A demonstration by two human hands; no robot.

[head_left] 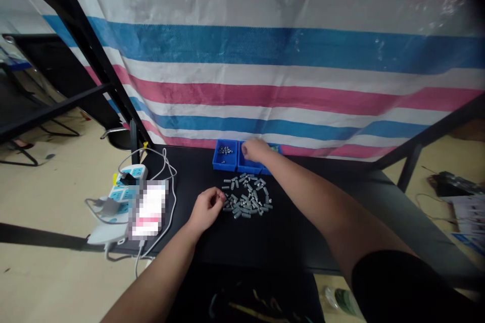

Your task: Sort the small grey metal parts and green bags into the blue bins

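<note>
My left hand (206,208) rests at the left edge of a loose pile of small grey cylindrical pieces (245,207) on the black table. Its thumb and fingers are curled together in a pinch; whatever is between them is too small to make out. My right hand (256,150) reaches over the middle blue tray (249,168), fingers curled and slightly blurred, so their contents are hidden. Beside it, the left blue tray (225,167) contains small shiny metal parts (226,150). The right blue tray (267,171) is partly covered by my right forearm.
A white power strip (109,229) with plugs and looping white cables stands at the table's left, beside a phone with a blurred-out screen (149,209). Behind the trays hangs a striped plastic sheet (242,75). Black frame bars (409,161) flank the table (242,247).
</note>
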